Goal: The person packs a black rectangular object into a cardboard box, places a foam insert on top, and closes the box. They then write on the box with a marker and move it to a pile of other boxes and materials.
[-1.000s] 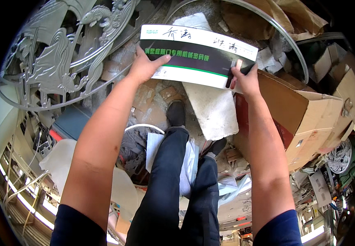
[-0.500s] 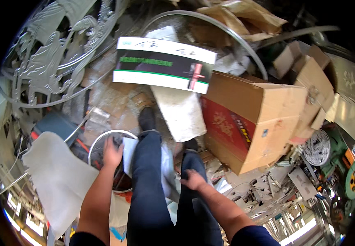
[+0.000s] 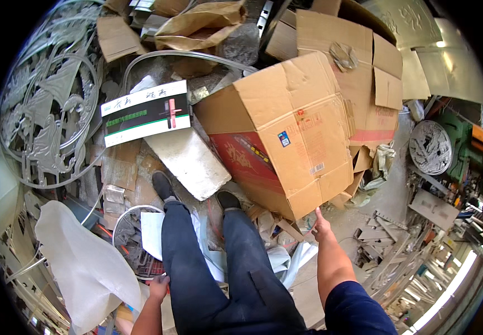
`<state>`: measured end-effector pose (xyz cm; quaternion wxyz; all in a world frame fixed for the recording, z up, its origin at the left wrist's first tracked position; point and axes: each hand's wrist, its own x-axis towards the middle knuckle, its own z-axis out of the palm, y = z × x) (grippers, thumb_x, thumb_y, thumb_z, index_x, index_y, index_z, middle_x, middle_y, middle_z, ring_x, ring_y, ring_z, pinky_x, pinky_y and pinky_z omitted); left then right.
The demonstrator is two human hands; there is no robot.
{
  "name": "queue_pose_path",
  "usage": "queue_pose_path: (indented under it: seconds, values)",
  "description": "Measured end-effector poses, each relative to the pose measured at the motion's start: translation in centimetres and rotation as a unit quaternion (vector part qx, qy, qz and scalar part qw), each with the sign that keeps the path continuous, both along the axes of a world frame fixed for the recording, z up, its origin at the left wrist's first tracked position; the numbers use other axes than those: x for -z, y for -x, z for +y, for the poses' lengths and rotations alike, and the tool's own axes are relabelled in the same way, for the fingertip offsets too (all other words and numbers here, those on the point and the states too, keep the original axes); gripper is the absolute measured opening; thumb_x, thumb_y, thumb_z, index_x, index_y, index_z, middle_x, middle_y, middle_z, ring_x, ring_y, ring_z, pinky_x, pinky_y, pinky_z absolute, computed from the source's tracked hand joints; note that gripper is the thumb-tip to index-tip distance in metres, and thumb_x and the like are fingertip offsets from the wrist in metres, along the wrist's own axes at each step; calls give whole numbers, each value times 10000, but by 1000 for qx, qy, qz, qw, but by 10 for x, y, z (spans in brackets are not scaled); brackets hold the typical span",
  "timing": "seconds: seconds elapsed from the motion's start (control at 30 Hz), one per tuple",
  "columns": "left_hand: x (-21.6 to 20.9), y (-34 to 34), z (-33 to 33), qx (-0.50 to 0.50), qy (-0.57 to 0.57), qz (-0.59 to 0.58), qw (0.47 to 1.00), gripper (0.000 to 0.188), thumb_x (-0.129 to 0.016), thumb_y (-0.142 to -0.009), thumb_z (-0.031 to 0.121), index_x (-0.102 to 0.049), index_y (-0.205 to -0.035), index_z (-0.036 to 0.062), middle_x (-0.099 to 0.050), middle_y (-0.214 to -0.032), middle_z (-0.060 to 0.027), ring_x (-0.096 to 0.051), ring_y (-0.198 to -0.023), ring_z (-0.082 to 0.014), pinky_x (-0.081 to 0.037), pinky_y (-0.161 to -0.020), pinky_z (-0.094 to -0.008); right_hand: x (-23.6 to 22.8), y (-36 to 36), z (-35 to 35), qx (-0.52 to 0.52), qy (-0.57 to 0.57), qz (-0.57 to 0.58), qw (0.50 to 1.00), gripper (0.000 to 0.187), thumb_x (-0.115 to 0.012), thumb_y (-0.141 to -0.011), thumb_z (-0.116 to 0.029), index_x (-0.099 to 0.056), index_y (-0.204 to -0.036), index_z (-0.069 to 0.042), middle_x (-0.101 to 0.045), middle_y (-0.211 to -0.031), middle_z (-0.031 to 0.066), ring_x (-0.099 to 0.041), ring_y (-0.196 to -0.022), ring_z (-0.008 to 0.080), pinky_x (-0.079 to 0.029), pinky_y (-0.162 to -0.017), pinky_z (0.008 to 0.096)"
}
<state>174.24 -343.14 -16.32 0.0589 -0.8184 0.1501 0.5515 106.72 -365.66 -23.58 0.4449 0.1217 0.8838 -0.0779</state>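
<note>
My right hand [image 3: 322, 225] reaches out to the lower near corner of a large brown cardboard box [image 3: 303, 139] with a red printed side. One finger points up at the box's bottom edge; whether it touches is hard to tell. My left hand [image 3: 159, 286] hangs low beside my left thigh, its fingers curled. A small pale spot shows at its fingertips, too small to name. Just beyond it stands a round wire-rimmed basket [image 3: 114, 234] with dark scraps inside. A white sheet [image 3: 151, 234] hangs over the basket's side by my leg.
A flat printed carton [image 3: 141, 126] lies on a white foam slab [image 3: 188, 162] ahead of my feet. Ornamental metal panels [image 3: 57, 111] lean at left, above a pale foam sheet [image 3: 79, 262]. More cardboard boxes [image 3: 358, 72] stand behind. Metal offcuts [image 3: 378, 240] litter the right floor.
My view has swung to the right. My right hand has left my knee and stretched out to the box corner. My left hand has drawn back from over the basket toward my thigh.
</note>
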Motion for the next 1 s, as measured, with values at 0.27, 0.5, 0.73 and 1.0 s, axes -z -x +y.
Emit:
queue_pose_path:
  seconds: [0.27,0.5,0.73,1.0]
  values:
    - [-52,-7,-49,112,-74,-27,991,272,-725,-867,259,-663,-891,-5,-666,-757,-71,-603,-666,-159,-491,-645,-320,75,40,17,272,372,-136,877,599,-700,-924,-332,-475,-1410,-65,-544,-1412,101,-514,-1291,284,-389,-1117,471]
    - [-86,27,-119,111,-16,-24,993,301,-707,-856,276,-667,-859,-23,-678,-759,-95,-627,-670,-178,-506,-650,-340,-98,11,-33,47,509,-14,859,534,-702,-902,-53,-485,-1384,21,-602,-1294,112,-591,-1158,238,-469,-1013,386]
    - [-112,44,-152,36,55,53,996,354,-703,-899,274,-681,-1041,-49,-696,-892,-87,-632,-767,-166,-503,-709,-322,-321,75,-139,-97,643,32,759,491,-680,-931,-132,-507,-1357,38,-595,-1296,106,-569,-1160,222,-435,-1017,374]
    - [-189,26,-123,22,94,-13,995,375,-698,-905,260,-667,-1125,-42,-700,-966,-110,-650,-858,-184,-516,-758,-327,-427,229,-277,-90,645,99,752,423,-606,-999,-190,-531,-1351,34,-602,-1304,105,-585,-1156,210,-470,-967,335]
